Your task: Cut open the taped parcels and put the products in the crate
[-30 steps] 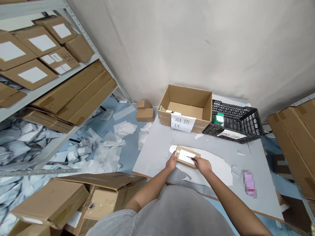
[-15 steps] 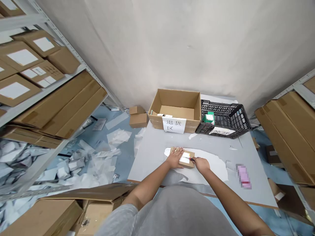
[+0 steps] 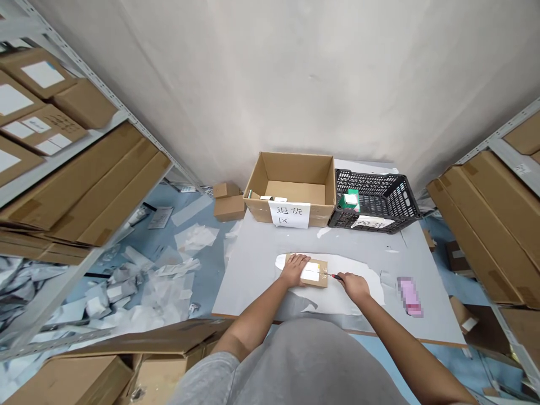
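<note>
A small cardboard box (image 3: pixel 323 279) with a white label lies on a white sheet (image 3: pixel 358 292) on the table. My left hand (image 3: pixel 294 270) grips the box's left end, fingers over its top and thumb by the near edge. In my right hand (image 3: pixel 353 285) is a slim utility knife (image 3: pixel 336 276) with a red and black handle. Its thin tip points left at the taped right end of the box; whether it touches the tape I cannot tell.
A large open carton (image 3: pixel 295 191) and a black crate (image 3: pixel 379 197) with a green box (image 3: pixel 350 199) inside stand at the table's back. A pixelated pink object (image 3: pixel 409 296) lies at right. Shelves of cartons flank both sides; paper scraps (image 3: pixel 169 287) litter the floor.
My right hand has drawn the knife back to the right, from over the label to the box's right end. The left hand stays on the box. The view has shifted slightly.
</note>
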A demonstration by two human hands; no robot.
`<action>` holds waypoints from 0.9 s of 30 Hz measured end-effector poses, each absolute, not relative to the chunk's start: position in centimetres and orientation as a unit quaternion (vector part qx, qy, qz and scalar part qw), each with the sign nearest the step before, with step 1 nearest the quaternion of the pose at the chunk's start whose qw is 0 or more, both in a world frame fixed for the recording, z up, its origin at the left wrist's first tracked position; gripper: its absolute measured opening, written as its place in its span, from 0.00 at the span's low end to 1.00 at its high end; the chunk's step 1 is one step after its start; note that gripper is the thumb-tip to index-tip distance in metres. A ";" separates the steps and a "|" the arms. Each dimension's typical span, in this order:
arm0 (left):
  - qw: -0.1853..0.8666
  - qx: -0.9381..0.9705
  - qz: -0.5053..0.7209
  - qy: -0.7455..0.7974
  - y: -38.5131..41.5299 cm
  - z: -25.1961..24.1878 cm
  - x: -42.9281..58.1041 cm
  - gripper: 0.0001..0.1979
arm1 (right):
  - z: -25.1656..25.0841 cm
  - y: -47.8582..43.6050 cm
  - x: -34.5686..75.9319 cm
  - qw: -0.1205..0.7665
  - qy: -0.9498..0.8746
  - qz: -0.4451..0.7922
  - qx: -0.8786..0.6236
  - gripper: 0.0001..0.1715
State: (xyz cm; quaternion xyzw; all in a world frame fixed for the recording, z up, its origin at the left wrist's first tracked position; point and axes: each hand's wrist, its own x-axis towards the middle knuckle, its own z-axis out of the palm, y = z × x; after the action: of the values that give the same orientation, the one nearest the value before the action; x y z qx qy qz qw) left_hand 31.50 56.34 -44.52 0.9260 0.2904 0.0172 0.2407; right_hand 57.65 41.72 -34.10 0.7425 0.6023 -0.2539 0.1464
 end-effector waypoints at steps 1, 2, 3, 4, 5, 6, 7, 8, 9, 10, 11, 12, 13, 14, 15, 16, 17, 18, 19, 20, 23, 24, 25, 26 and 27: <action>0.242 0.926 0.016 0.291 56.4 -44.4 31.5 0.62 | -34.1 41.4 58.1 0.146 0.600 -0.253 0.745 0.23; 0.242 0.925 0.015 0.291 56.4 -44.3 31.6 0.61 | -34.0 41.2 58.5 0.149 0.597 -0.253 0.746 0.23; 0.242 0.925 0.014 0.291 56.4 -44.1 31.6 0.61 | -33.9 41.0 58.8 0.152 0.592 -0.254 0.750 0.23; 0.241 0.925 0.013 0.293 56.4 -43.9 31.7 0.61 | -33.7 40.8 59.0 0.151 0.584 -0.255 0.756 0.23; 0.240 0.925 0.012 0.295 56.4 -43.7 31.8 0.62 | -33.6 40.6 59.1 0.143 0.572 -0.255 0.766 0.24; 0.239 0.925 0.010 0.297 56.4 -43.6 31.9 0.63 | -33.4 40.5 59.1 0.127 0.559 -0.256 0.779 0.25; 0.237 0.924 0.008 0.299 56.4 -43.4 32.1 0.63 | -33.3 40.4 59.0 0.108 0.544 -0.258 0.791 0.25; 0.235 0.924 0.005 0.303 56.3 -43.3 32.2 0.63 | -33.3 40.3 58.7 0.089 0.531 -0.262 0.801 0.26; 0.232 0.923 0.002 0.307 56.2 -43.2 32.4 0.64 | -33.4 40.3 58.3 0.075 0.523 -0.268 0.806 0.26; 0.227 0.923 0.000 0.312 56.1 -43.1 32.5 0.63 | -33.5 40.3 57.9 0.067 0.519 -0.276 0.806 0.25; 0.223 0.922 -0.003 0.317 55.9 -43.0 32.6 0.63 | -33.7 40.3 57.4 0.063 0.519 -0.285 0.803 0.25; 0.218 0.921 -0.005 0.323 55.7 -42.9 32.7 0.63 | -34.0 40.4 56.9 0.062 0.523 -0.292 0.798 0.24; 0.213 0.920 -0.007 0.329 55.5 -42.9 32.8 0.63 | -34.3 40.5 56.5 0.062 0.529 -0.297 0.792 0.23; 0.209 0.919 -0.007 0.333 55.3 -42.9 32.8 0.63 | -34.6 40.7 56.2 0.064 0.538 -0.299 0.786 0.23; 0.206 0.919 -0.008 0.337 55.0 -42.8 32.8 0.63 | -34.9 40.8 55.9 0.066 0.546 -0.300 0.780 0.22; 0.205 0.918 -0.009 0.340 54.9 -42.8 32.8 0.62 | -35.1 41.0 55.8 0.069 0.554 -0.298 0.774 0.22; 0.204 0.917 -0.009 0.343 54.7 -42.8 32.8 0.62 | -35.3 41.1 55.8 0.072 0.562 -0.294 0.769 0.21; 0.204 0.916 -0.010 0.345 54.6 -42.8 32.7 0.62 | -35.4 41.2 55.9 0.077 0.570 -0.288 0.766 0.21; 0.204 0.916 -0.010 0.347 54.5 -42.8 32.7 0.62 | -35.4 41.3 56.1 0.083 0.576 -0.281 0.763 0.21; 0.204 0.915 -0.009 0.349 54.5 -42.8 32.8 0.61 | -35.4 41.4 56.3 0.090 0.580 -0.273 0.762 0.21; 0.206 0.911 -0.007 0.358 54.3 -42.8 32.9 0.61 | -35.3 41.0 57.1 0.108 0.579 -0.258 0.766 0.21; 0.205 0.909 -0.007 0.363 54.2 -42.9 32.9 0.61 | -35.4 40.8 57.4 0.109 0.576 -0.256 0.768 0.21; 0.204 0.907 -0.008 0.368 54.0 -42.9 32.9 0.62 | -35.4 40.5 57.7 0.109 0.572 -0.257 0.771 0.21; 0.203 0.905 -0.010 0.373 53.9 -42.9 33.0 0.62 | -35.5 40.1 58.0 0.106 0.566 -0.258 0.776 0.21; 0.202 0.903 -0.011 0.378 53.7 -42.9 33.0 0.62 | -35.7 39.7 58.4 0.099 0.555 -0.260 0.784 0.22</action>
State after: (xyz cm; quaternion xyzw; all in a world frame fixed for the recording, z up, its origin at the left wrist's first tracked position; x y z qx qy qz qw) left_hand 32.98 53.68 -42.93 0.9033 0.3780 -0.0113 0.2024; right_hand 58.36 39.72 -35.68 0.7837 0.5552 -0.2604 0.0986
